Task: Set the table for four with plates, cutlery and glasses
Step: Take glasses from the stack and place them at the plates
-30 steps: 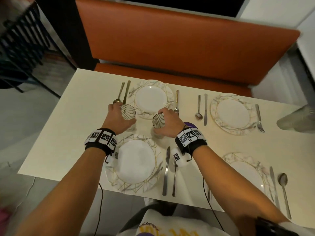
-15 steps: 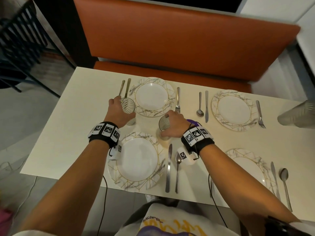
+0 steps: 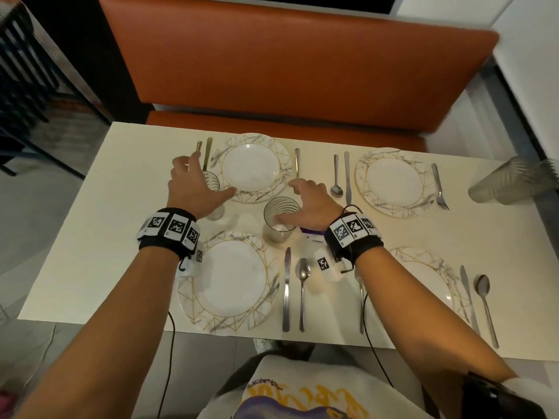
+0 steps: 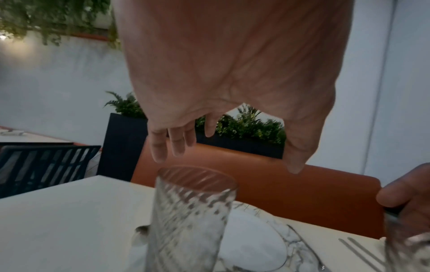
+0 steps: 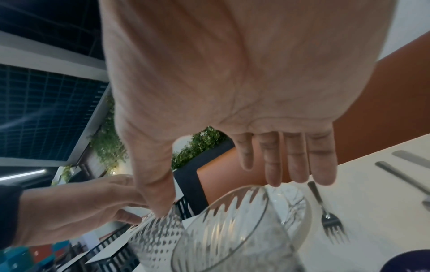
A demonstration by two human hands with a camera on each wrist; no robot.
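Two ribbed clear glasses stand on the cream table (image 3: 90, 237) between the near-left plate (image 3: 230, 279) and the far-left plate (image 3: 251, 167). The left glass (image 3: 213, 195) (image 4: 190, 217) sits under my left hand (image 3: 196, 189) (image 4: 223, 158), whose fingers are spread just above its rim without touching it. The right glass (image 3: 279, 219) (image 5: 235, 235) stands under my right hand (image 3: 305, 201) (image 5: 232, 185), also spread open above it. Two more plates lie far right (image 3: 393, 182) and near right (image 3: 429, 276), each with cutlery beside it.
Knife and spoon (image 3: 295, 285) lie right of the near-left plate, a fork (image 3: 440, 189) right of the far-right plate. More stacked glasses (image 3: 511, 181) sit at the table's right edge. An orange bench (image 3: 302, 65) runs behind the table; a dark chair (image 3: 21, 74) stands at left.
Both hands gripped their glasses earlier; now the glasses stand on the table and both hands have let go, fingers spread and lifted just above the rims.
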